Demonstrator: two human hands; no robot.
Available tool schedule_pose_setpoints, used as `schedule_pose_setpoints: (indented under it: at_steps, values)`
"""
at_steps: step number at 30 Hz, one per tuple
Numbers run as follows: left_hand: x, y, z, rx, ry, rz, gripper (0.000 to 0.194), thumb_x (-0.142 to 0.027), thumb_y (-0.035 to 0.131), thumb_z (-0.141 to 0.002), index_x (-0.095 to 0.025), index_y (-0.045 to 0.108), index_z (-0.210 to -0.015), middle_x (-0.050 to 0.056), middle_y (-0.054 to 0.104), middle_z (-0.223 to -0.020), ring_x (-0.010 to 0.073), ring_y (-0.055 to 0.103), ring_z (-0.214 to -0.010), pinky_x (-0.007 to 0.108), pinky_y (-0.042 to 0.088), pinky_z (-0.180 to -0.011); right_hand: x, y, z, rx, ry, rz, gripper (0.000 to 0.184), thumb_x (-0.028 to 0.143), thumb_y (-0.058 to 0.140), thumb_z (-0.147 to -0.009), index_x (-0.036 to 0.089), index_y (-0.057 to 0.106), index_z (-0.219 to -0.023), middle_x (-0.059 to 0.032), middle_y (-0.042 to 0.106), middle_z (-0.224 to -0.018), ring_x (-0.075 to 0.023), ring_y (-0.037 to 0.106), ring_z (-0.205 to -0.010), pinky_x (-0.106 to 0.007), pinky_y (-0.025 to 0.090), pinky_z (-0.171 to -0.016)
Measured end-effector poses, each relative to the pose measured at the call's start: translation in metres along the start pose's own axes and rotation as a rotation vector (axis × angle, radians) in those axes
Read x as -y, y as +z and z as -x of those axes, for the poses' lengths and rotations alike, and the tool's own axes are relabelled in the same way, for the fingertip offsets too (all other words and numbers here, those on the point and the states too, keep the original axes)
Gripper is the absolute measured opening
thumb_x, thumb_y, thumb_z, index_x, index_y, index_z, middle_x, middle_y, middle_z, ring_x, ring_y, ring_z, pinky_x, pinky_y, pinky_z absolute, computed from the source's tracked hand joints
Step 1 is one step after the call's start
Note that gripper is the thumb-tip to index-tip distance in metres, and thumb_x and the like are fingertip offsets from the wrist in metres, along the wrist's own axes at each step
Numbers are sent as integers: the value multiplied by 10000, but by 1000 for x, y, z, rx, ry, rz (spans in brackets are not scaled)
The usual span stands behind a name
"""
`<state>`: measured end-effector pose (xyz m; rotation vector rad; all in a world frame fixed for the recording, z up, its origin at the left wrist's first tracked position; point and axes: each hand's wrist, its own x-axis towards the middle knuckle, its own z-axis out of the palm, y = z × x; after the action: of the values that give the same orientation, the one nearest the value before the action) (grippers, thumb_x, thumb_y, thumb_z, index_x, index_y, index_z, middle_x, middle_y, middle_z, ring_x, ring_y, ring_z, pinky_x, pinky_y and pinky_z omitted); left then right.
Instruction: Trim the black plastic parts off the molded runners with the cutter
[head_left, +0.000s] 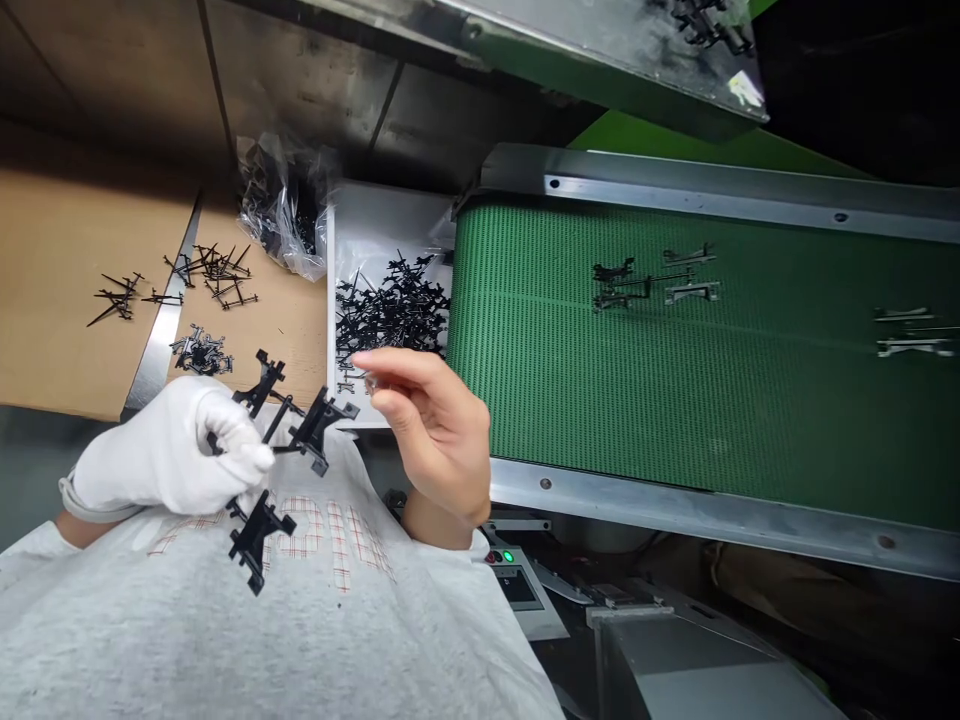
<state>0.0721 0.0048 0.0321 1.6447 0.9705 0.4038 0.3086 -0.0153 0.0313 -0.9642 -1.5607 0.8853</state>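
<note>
My left hand (pixel 180 450), in a white glove, is closed around the runner of a black plastic sprue (pixel 283 420). Several bracket-shaped parts (pixel 259 540) branch off that sprue in front of my shirt. Bare and a little to the right, my right hand (pixel 442 430) has its thumb and index finger apart. Nothing clear shows between them, and its other fingers are mostly hidden. Just beyond it stands a white tray (pixel 330 300) heaped with black plastic parts (pixel 394 305).
On the right, a green conveyor belt (pixel 570 390) carries more sprues (pixel 690 290). Loose runners (pixel 217 275) and a small pile of brackets (pixel 201 350) lie on the brown tabletop (pixel 285 340). A clear plastic bag (pixel 281 210) sits behind. A metal ledge (pixel 600 70) overhangs the belt.
</note>
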Motion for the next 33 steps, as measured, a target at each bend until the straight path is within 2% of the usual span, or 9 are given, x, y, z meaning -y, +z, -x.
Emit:
schedule_pose_setpoints:
  at_steps: [5,11,16,25,30,33]
  values:
    - [-16,-2,-10,-31,-14,64,424,-325,537,-762,-174,398,-391,-3,449,-344,77,369,-328,164,311,-328,5,5,12,-19,58,-15,183,359,627,-995,266,677,-1145,-14,744,-960,-127,728,-774,-232,633,-640]
    - [-18,-3,-11,-53,-42,64,399,-314,515,-758,-185,365,-412,-26,382,-370,61,308,-362,162,266,-319,7,15,20,74,24,-131,215,245,624,-998,269,643,-1210,-16,761,-1024,-122,741,-823,-235,650,-716]
    - [-22,-2,-14,-49,-36,70,395,-312,505,-759,-186,374,-409,-29,393,-365,58,312,-358,158,276,-319,3,16,19,79,15,-138,227,246,626,-995,274,647,-1219,-18,768,-997,-148,752,-850,-272,653,-732]
    - [-21,-3,-15,-27,-59,95,405,-330,502,-750,-192,339,-406,-25,373,-357,59,298,-350,167,266,-314,-1,17,15,61,-28,-143,175,269,594,-1017,279,662,-1177,-5,765,-969,-124,716,-768,-259,613,-681]
    - [-21,-4,-13,-21,-4,86,393,-299,514,-745,-180,395,-389,-11,447,-357,79,394,-342,169,345,-337,-5,15,12,20,-63,-120,180,237,598,-1015,280,678,-1170,7,765,-964,-113,677,-772,-246,578,-677]
    - [-21,-4,-14,-72,1,127,399,-263,527,-765,-166,452,-385,-26,459,-354,53,363,-317,138,320,-319,-3,15,15,32,-38,-148,222,269,603,-1014,290,661,-1227,1,764,-992,-115,695,-767,-247,595,-669]
